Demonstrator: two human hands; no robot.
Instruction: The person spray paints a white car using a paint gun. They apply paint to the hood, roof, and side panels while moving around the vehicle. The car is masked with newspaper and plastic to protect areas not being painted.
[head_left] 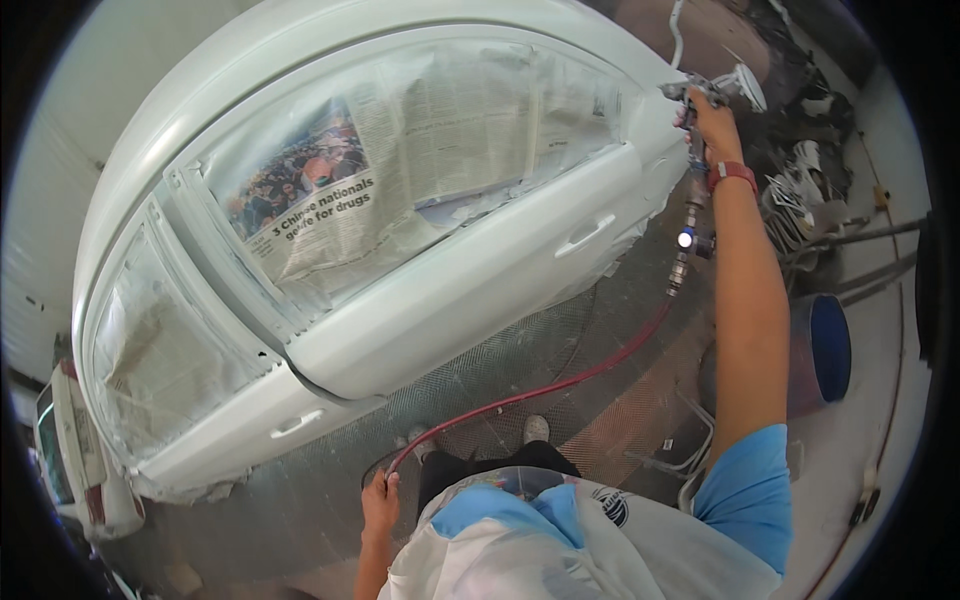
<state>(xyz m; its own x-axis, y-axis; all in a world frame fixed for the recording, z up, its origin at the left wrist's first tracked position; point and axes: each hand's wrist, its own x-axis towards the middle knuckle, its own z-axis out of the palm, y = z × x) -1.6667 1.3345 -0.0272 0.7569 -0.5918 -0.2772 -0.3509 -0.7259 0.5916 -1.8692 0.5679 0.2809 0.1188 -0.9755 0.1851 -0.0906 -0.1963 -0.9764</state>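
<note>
My right hand (714, 125), with a red band on its wrist, is raised at the far right of the car. Its fingers are wrapped round a metal spray gun (678, 91), which is close to the white car's (460, 310) bodywork. A round pale part sticks out beyond the hand. From the gun's handle a metal coupling hangs down to a red air hose (545, 388). The hose loops low past my feet to my left hand (380, 503), closed round it near my waist. Newspaper sheets (460, 140) cover the side windows, misted with white.
A blue-mouthed bucket (829, 348) stands at right, below dark metal bars (870, 240). Cluttered wires and dark sheeting (810, 190) lie along the right wall. A metal frame (690, 450) is by my right side. Another white vehicle (95, 450) is at far left. The floor (480, 400) is mesh-patterned.
</note>
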